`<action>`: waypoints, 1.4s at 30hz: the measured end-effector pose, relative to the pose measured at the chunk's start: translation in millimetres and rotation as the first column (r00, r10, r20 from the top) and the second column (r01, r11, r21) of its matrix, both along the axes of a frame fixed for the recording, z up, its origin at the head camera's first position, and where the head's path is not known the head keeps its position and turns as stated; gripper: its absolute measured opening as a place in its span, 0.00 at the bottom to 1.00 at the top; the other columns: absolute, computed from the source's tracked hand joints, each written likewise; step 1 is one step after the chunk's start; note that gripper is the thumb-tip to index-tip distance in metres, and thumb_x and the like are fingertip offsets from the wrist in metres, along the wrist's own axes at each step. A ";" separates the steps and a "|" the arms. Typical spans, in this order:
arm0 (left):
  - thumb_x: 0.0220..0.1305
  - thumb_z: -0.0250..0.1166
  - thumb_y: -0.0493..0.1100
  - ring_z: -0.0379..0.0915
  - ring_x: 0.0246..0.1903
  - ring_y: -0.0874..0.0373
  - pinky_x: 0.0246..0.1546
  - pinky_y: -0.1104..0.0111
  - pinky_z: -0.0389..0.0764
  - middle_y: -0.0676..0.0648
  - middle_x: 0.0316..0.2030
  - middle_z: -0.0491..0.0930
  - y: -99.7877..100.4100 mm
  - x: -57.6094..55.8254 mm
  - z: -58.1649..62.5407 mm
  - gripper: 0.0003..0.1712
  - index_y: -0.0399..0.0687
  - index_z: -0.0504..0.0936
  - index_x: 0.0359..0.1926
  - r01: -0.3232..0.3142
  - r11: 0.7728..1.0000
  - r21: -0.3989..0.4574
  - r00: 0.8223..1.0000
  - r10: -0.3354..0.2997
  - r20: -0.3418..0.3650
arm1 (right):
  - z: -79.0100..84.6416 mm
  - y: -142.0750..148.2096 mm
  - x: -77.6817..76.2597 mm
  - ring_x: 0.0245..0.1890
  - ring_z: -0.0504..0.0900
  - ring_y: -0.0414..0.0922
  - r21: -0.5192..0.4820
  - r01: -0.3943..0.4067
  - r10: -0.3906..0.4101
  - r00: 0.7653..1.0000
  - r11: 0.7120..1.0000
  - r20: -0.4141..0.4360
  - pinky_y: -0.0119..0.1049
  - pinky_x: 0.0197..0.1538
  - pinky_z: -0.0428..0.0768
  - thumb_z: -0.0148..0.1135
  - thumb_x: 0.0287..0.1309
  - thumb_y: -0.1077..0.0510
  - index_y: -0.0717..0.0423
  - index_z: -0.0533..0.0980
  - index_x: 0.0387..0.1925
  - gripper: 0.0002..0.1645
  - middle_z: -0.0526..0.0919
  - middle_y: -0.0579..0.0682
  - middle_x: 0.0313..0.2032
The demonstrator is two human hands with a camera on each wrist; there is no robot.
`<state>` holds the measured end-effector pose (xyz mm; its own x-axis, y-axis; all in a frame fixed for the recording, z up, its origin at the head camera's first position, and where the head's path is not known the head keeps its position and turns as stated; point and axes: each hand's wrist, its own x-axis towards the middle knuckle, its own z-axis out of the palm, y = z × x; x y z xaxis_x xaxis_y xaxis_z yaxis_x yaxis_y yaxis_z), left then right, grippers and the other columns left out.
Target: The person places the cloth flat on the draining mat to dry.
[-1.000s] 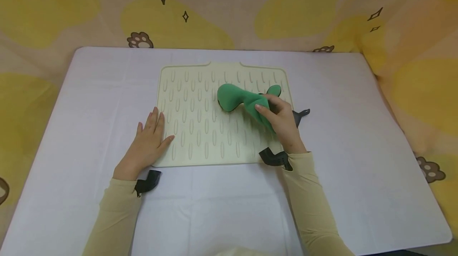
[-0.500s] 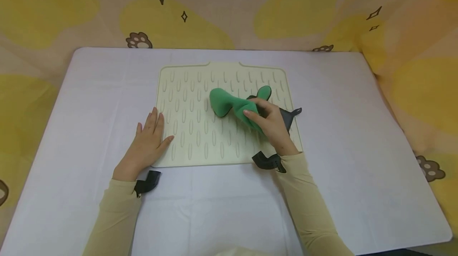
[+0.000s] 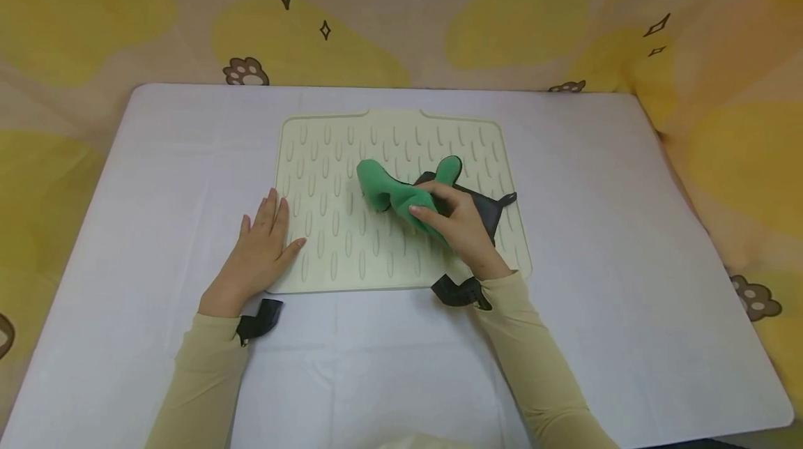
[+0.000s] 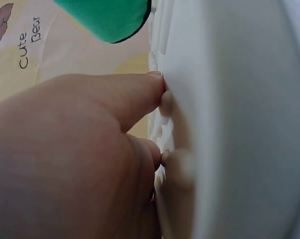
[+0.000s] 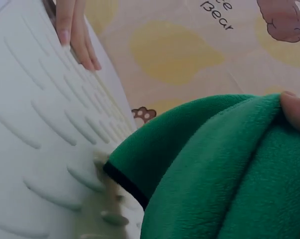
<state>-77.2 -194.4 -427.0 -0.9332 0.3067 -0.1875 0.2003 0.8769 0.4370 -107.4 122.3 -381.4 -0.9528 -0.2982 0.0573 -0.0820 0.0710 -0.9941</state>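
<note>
Nearest, two pale-yellow fabric sleeves (image 3: 533,358) reach over the white desk (image 3: 652,282), a black angular camera (image 3: 260,318) at each cuff. The left hand (image 3: 254,254) rests at the 8 o'clock edge of a cream, rectangular, ridged mat (image 3: 401,261), fingers straight, thumb spread. Toward the mat's 4 o'clock, the right hand (image 3: 461,226) pinches a bunched green, dark-backed fuzzy cloth (image 3: 401,199), which is over the mat's middle. Beyond the desk's 12 o'clock edge is a beige-and-yellow printed fabric backdrop (image 3: 351,17).
</note>
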 end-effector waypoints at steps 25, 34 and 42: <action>0.73 0.44 0.52 0.22 0.70 0.39 0.64 0.40 0.32 0.34 0.71 0.24 -3.3 2.1 3.5 0.42 0.26 0.37 0.70 -0.015 1.000 0.010 1.000 0.015 -0.005 | -19.0 -16.9 -6.1 0.47 0.77 0.46 0.260 -0.086 0.070 0.995 0.962 0.072 0.41 0.51 0.74 0.65 0.57 0.60 0.59 0.79 0.45 0.14 0.81 0.51 0.46; 0.74 0.44 0.53 0.22 0.70 0.39 0.64 0.40 0.32 0.34 0.71 0.24 -4.7 0.7 2.1 0.42 0.26 0.37 0.70 -0.003 1.000 0.017 1.000 0.004 -0.006 | -9.4 -17.7 -9.3 0.46 0.77 0.46 0.062 0.075 -0.077 0.997 0.995 0.025 0.40 0.52 0.75 0.62 0.60 0.62 0.64 0.77 0.46 0.14 0.80 0.55 0.45; 0.73 0.45 0.52 0.23 0.70 0.39 0.63 0.39 0.33 0.33 0.71 0.25 -3.6 -1.5 -0.9 0.42 0.26 0.37 0.70 0.002 1.000 0.009 1.000 -0.002 -0.007 | 22.7 -32.3 -21.4 0.40 0.76 0.46 -0.107 0.101 -0.110 0.990 0.989 -0.086 0.38 0.46 0.75 0.61 0.60 0.63 0.66 0.76 0.43 0.11 0.80 0.49 0.39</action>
